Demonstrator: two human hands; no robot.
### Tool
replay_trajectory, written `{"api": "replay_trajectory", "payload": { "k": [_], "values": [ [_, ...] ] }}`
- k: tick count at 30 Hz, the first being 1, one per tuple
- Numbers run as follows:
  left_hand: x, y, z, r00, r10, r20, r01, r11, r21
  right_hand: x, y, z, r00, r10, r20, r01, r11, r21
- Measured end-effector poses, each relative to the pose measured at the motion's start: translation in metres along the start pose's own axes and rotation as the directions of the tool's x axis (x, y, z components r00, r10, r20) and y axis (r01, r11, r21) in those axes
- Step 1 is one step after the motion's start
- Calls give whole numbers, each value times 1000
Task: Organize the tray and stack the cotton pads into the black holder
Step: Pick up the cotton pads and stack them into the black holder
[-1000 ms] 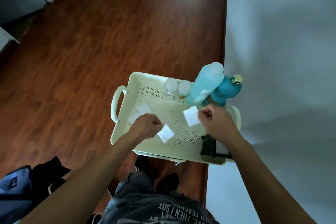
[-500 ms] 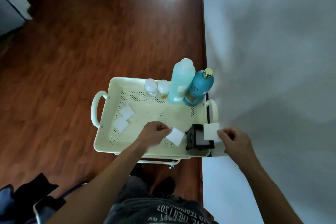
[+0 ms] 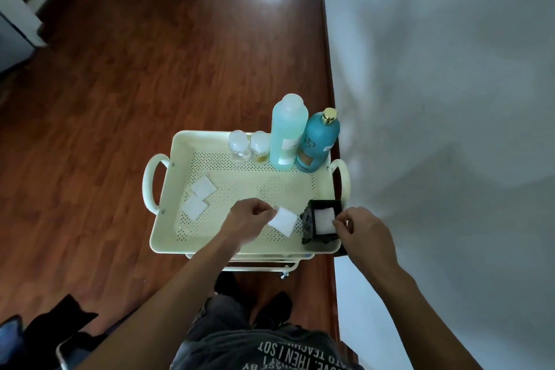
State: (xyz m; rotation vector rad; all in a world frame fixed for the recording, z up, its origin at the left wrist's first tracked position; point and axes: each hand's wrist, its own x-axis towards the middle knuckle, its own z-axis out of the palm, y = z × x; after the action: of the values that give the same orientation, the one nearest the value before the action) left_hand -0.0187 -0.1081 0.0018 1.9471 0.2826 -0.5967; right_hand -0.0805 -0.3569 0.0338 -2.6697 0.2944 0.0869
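Observation:
A cream perforated tray (image 3: 240, 183) holds the black holder (image 3: 309, 225) in its near right corner. A white cotton pad (image 3: 323, 219) lies inside the holder, and my right hand (image 3: 363, 231) pinches its near right corner. My left hand (image 3: 249, 221) grips the left corner of another white pad (image 3: 283, 221) just left of the holder, above the tray floor. Two more pads (image 3: 204, 186) (image 3: 194, 207) lie overlapping on the tray's left side.
Along the tray's far edge stand two small clear jars (image 3: 239, 143) (image 3: 259, 144), a tall light-green bottle (image 3: 288, 132) and a teal bottle with a gold cap (image 3: 319, 141). A grey wall runs close on the right. Wooden floor lies to the left, with dark items at the bottom left.
My right hand carried its pad from beside the bottles over to the holder and lowered it in. My left hand kept its pad, staying just left of the holder.

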Motion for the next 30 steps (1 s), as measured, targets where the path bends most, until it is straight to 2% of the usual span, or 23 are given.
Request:
{"api": "replay_trajectory", "payload": {
  "k": [4,8,11,19,23,25,30],
  "values": [
    [2,5,1,1000,10,-5,-10,1000,-11,-1,-2,-9,990,-139,25,140,989,-39],
    [6,16,2,999,47,-5,-47,999,9,-3,-5,-12,952,-279,128,293,949,-113],
    [10,30,2,997,79,2,-79,997,26,-3,-7,-9,935,-280,217,322,927,-192],
    [25,72,8,981,193,28,-195,972,129,-3,-12,-8,941,-255,221,302,930,-211],
    [28,84,10,974,222,39,-225,954,198,-4,-20,-2,919,-224,324,320,905,-282],
    [29,89,12,974,225,40,-228,942,246,-5,-21,-4,926,-230,298,314,908,-276],
    [27,99,21,967,232,106,-254,905,342,-15,-12,-20,962,-243,124,261,951,-166]
  ]
}}
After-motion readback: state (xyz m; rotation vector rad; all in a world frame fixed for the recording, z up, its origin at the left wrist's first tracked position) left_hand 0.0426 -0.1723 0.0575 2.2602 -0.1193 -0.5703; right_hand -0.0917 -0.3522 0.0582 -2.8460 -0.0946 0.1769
